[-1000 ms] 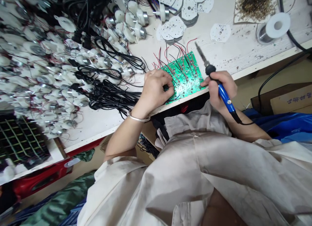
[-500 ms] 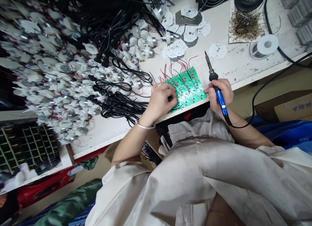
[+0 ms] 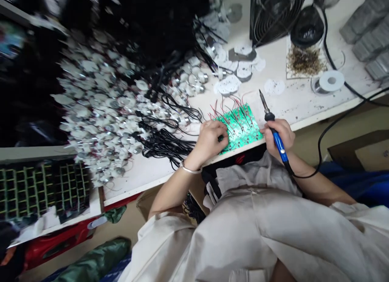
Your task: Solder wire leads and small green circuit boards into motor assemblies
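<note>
A green circuit board (image 3: 240,130) with red and black wires standing out of it lies at the front edge of the bench. On its left end rests my left hand (image 3: 212,139), fingers curled closed; a small dark spot shows between thumb and forefinger, and what they pinch is unclear. My right hand (image 3: 282,137) grips a blue soldering iron (image 3: 278,142) by its handle, at the board's right edge. The iron's tip points up and away, apart from the board. Black cables (image 3: 168,146) lie just left of my left hand.
A large heap of white plastic motors (image 3: 100,112) covers the left of the bench. Beyond the board are white hexagonal plates (image 3: 227,85), a black fan (image 3: 273,18) and a solder spool (image 3: 332,81). The iron's cord (image 3: 322,132) hangs over the bench's front edge.
The camera view has shifted, so everything appears lower and mostly further right. Both hands keep nearly the same places at the board, and the iron is still held tip upward.
</note>
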{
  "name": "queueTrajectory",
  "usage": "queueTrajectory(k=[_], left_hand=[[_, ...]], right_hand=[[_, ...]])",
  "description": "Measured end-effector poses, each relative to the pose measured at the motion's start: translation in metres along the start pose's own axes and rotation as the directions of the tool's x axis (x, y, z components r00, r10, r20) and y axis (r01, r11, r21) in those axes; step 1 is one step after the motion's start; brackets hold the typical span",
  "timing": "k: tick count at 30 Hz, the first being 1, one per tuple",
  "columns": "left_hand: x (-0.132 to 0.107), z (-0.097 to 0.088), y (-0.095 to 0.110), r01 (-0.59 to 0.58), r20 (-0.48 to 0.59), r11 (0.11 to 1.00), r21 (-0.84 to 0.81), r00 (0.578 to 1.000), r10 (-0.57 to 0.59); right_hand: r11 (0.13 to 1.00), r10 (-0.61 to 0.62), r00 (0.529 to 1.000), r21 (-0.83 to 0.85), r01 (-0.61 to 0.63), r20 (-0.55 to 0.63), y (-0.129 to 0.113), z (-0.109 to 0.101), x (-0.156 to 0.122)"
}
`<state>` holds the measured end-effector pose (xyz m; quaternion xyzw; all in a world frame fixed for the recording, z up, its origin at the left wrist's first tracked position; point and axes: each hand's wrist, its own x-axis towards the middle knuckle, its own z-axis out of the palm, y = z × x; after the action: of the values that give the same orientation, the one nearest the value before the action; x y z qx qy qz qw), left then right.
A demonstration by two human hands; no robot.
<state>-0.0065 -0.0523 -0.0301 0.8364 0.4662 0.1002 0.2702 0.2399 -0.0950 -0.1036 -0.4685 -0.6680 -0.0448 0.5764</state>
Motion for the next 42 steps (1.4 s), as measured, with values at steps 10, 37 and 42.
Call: queueTrajectory(k=[10,37,42], left_hand=[[-0.006,0.003,-0.003,0.006,0.01,0.999,0.041,1.0,-0.006],[0.067,-0.105,-0.11,0.36,-0.469,0.873,0.33,0.865,-0.18],[0.107,-0.107,-0.112,0.515,-0.447,0.72,0.465,0.838,-0.311]], right_hand=[[0.994,-0.054,0.997,-0.09,0.058,0.047,0.001,0.0,-0.012],[0.927,-0.253,0.966,-0.275,0.255,0.041,0.001,0.011,-0.009],[0.93,-0.23,0.973,-0.289,0.228,0.029,-0.001,0.012,-0.008]])
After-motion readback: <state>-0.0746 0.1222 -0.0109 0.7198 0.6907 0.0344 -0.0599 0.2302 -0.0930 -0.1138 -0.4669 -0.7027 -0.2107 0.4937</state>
